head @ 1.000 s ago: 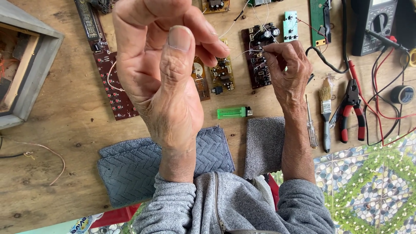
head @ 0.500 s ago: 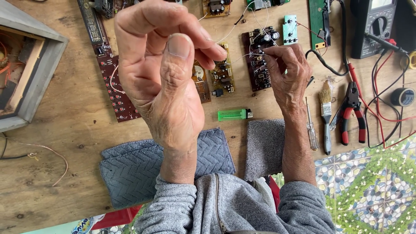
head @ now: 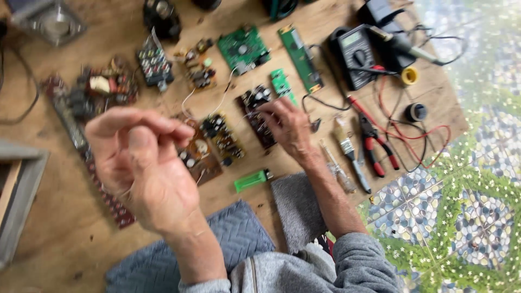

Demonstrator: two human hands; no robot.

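My left hand [head: 144, 168] is raised close to the camera, thumb pressed against curled fingers in a pinch; I see nothing between them. My right hand [head: 287, 127] lies farther off on the wooden board [head: 54, 239], with bent fingers gripping a dark circuit board [head: 255, 116] studded with black capacitors. Between the hands lie a brown circuit board [head: 198, 157] and a smaller one with yellow parts [head: 223, 138]. A thin white wire [head: 225, 92] runs up from them. My grey sleeves show at the bottom.
A green lighter [head: 252, 179], brush [head: 347, 146], red pliers [head: 374, 144], multimeter [head: 353, 54], yellow roll [head: 410, 75] and red leads lie to the right. Green boards [head: 244, 49] sit at the back. A grey wooden frame [head: 21, 190] is on the left, with a quilted pad [head: 239, 233] nearby.
The view has swung and tilted, showing more of the back of the board. My left hand sits lower and further left, still pinched. My right hand stays on the dark circuit board.
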